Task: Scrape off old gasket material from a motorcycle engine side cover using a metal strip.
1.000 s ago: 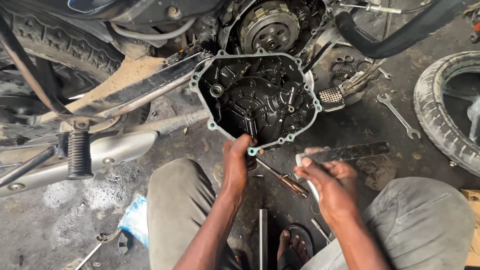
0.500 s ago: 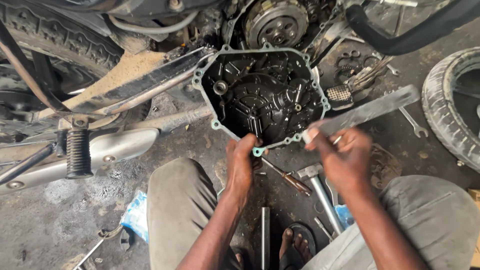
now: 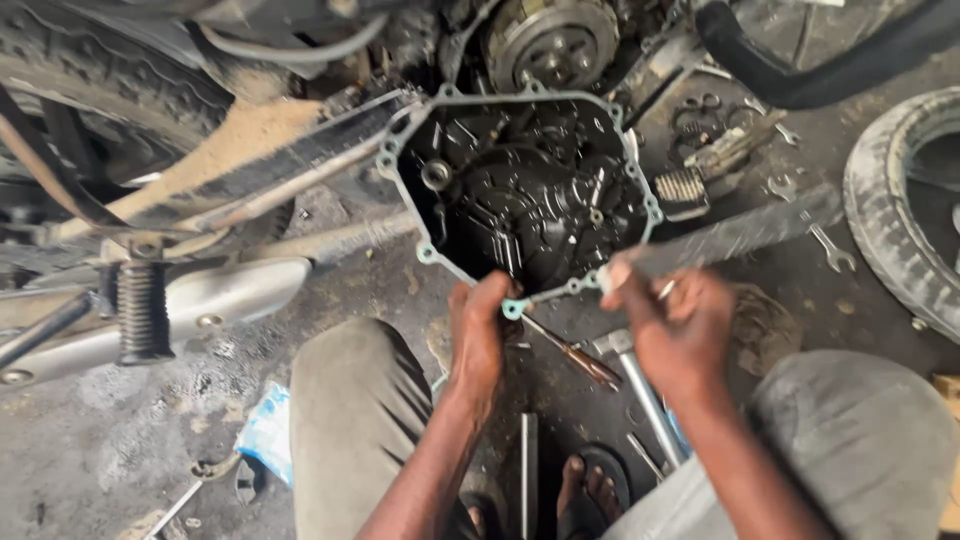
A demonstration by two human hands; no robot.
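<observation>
Greasy floor beyond, engine cover (image 3: 530,200) just above both hands (image 3: 480,335).

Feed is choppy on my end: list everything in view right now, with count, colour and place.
Black engine side cover with pale green gasket rim: one, black, centre, tilted up.
Long flat grey metal file: one, grey, right of cover, blurred.
Wooden-handled screwdriver: one, brown, floor between the hands.
Round clutch assembly: one, grey, top centre on engine.
Open-ended spanner: one, silver, floor at right.
Rubber tyre: one, black, right edge.
Ribbed black footpeg: one, left.
Blue-white plastic wrapper: one, floor lower left.
Left hand: grip on the cover's lower edge.
Right hand: grip on the file.
</observation>
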